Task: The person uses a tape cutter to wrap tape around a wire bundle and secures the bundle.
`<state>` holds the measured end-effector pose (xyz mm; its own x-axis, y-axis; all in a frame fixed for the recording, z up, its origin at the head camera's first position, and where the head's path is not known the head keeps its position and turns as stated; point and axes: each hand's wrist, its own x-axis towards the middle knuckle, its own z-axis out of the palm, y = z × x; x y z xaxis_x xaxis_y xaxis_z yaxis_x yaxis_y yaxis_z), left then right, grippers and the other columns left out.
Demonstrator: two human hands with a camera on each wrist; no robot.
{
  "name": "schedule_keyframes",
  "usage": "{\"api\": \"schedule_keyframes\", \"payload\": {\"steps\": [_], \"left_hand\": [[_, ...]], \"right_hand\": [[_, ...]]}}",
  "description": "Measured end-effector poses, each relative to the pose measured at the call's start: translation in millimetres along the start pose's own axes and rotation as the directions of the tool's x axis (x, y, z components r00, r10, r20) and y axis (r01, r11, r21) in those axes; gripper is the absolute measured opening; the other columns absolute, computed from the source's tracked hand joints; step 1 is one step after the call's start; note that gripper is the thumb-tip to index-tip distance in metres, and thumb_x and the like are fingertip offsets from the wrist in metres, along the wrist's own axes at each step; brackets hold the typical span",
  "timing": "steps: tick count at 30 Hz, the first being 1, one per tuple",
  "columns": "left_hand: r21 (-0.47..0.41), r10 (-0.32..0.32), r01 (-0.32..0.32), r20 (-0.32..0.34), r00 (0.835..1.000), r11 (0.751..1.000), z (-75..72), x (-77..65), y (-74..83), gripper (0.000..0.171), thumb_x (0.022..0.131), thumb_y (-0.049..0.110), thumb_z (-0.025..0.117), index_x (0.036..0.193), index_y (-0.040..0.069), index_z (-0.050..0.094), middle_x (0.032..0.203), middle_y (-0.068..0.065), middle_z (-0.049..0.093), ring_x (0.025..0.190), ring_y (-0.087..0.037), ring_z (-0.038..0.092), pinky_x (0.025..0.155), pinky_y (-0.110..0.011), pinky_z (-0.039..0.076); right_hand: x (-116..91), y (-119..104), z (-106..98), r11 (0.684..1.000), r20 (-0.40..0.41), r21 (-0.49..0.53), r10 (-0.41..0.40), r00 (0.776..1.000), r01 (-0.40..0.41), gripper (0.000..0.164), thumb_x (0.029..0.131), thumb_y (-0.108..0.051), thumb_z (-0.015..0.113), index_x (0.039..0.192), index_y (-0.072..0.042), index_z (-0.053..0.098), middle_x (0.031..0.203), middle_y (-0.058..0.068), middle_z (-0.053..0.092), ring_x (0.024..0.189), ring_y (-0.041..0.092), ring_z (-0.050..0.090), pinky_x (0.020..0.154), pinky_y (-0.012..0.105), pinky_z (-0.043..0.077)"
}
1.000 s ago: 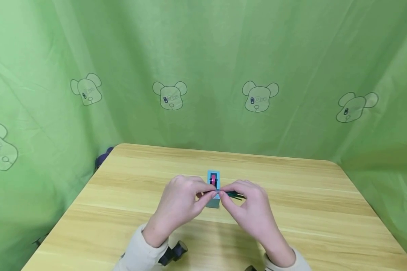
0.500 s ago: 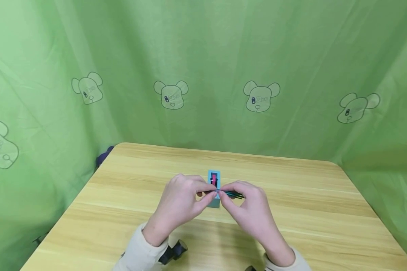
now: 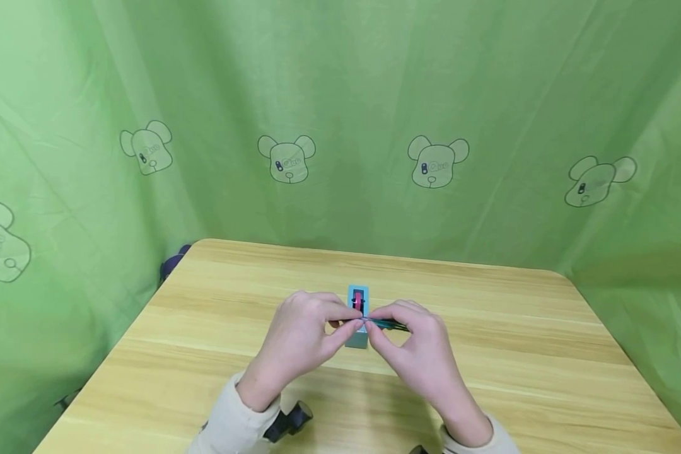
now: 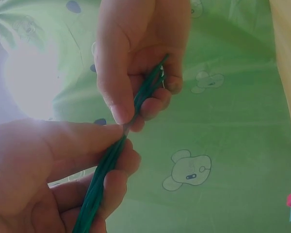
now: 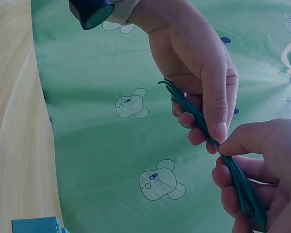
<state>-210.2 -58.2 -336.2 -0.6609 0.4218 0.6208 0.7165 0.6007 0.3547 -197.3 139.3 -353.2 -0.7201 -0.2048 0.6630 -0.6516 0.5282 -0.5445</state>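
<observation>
A bundle of thin dark green strands (image 4: 104,170) lies across both hands, narrowing where the fingertips meet. In the head view my left hand (image 3: 303,328) pinches its middle between thumb and index finger. Right beside it, my right hand (image 3: 422,340) pinches the bundle the same way, thumb tip close to the left thumb. Loose strand ends stick out past the right fingers; the left half of the bundle is mostly hidden behind the left hand in that view. Beyond and below the fingertips stands a blue tape dispenser (image 3: 357,340) with a pink core (image 3: 357,301), partly covered by the hands.
The dispenser stands on a wood-grain table (image 3: 250,271). A green curtain (image 3: 363,82) with bear-head prints surrounds the table at the back and sides. A black wrist device (image 3: 288,421) sits by the left sleeve. Something purple (image 3: 173,261) shows past the table's left edge.
Both hands stay in nearly the same place, still pinching. The strand ends at the right have tilted slightly upward and drawn closer together.
</observation>
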Motion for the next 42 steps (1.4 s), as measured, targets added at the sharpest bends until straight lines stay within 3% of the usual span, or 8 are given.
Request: {"api": "schedule_keyframes", "payload": {"steps": [10,18,27,32,42], "left_hand": [[-0.044,-0.006,0.006,-0.009,1.000,0.999,1.3,1.3,-0.8,0.007,0.088,0.025,0.076,0.089,0.020,0.081,0.084,0.013,0.072,0.068,0.002,0.060,0.061,-0.021,0.045],[-0.032,-0.049,0.050,0.037,0.998,0.998,1.9,1.6,-2.0,0.010,0.089,0.029,0.074,0.086,0.021,0.080,0.078,0.016,0.069,0.060,0.006,0.052,0.055,-0.019,0.042],[-0.006,-0.004,0.004,0.007,1.000,1.000,2.7,1.8,-2.5,0.009,0.088,0.025,0.075,0.083,0.020,0.080,0.074,0.015,0.068,0.056,0.002,0.052,0.052,-0.018,0.040],[0.017,0.015,-0.015,-0.005,1.000,1.000,4.1,1.6,-1.8,0.006,0.086,0.025,0.078,0.084,0.021,0.080,0.077,0.014,0.070,0.059,0.002,0.054,0.058,-0.021,0.041],[0.054,0.050,-0.050,0.003,0.999,0.997,4.4,1.5,-1.9,0.004,0.085,0.025,0.079,0.085,0.021,0.081,0.080,0.013,0.072,0.062,0.003,0.055,0.061,-0.023,0.040]], "right_hand": [[0.4,1.2,0.6,1.000,-0.030,-0.008,-0.018,0.999,0.018,0.020,0.079,-0.004,0.081,0.089,-0.020,0.075,0.085,-0.019,0.067,0.081,0.006,0.062,0.071,0.025,0.050],[1.6,2.9,2.7,0.998,-0.066,-0.010,-0.069,0.995,0.069,0.022,0.075,-0.002,0.082,0.088,-0.019,0.075,0.083,-0.017,0.068,0.080,0.007,0.061,0.073,0.022,0.046],[1.4,2.3,2.9,0.999,-0.053,-0.037,-0.032,0.998,0.030,0.019,0.077,-0.007,0.081,0.086,-0.022,0.075,0.083,-0.020,0.067,0.080,0.004,0.063,0.077,0.034,0.040],[1.6,3.0,1.3,0.999,-0.028,-0.039,-0.016,0.999,0.015,0.017,0.079,-0.009,0.079,0.085,-0.024,0.075,0.083,-0.020,0.067,0.076,0.003,0.063,0.080,0.038,0.039],[1.5,4.2,0.9,0.999,0.025,-0.044,0.008,1.000,-0.007,0.016,0.081,-0.008,0.077,0.084,-0.024,0.074,0.082,-0.020,0.067,0.076,0.002,0.063,0.080,0.040,0.040]]}}
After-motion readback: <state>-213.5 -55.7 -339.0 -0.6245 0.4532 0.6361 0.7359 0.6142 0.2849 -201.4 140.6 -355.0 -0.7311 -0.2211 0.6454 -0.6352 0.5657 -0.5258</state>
